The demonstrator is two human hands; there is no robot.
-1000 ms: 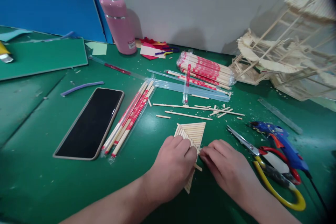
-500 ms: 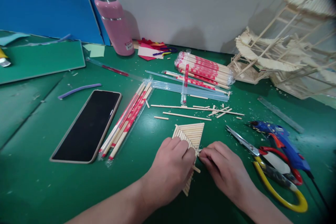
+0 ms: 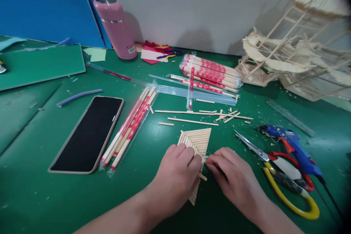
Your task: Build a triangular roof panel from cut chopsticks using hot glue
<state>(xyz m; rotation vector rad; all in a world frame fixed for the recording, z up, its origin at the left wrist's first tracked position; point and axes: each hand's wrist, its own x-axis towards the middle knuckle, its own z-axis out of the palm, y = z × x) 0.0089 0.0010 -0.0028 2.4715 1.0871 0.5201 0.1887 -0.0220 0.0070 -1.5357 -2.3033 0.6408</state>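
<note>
A flat triangular panel of glued chopstick pieces lies on the green mat. My left hand rests on its near half and presses it down, fingers curled over the sticks. My right hand is at the panel's right edge, fingertips pinched on a short stick piece that pokes out beside the panel. Most of the panel's near part is hidden under my left hand.
Scissors and a blue glue gun lie to the right. A phone, wrapped chopsticks, a chopstick bundle, loose sticks, a pink bottle and a stick model stand around.
Both hands stay on the panel with hardly any motion; the view has shifted slightly, so everything sits a little further left and lower.
</note>
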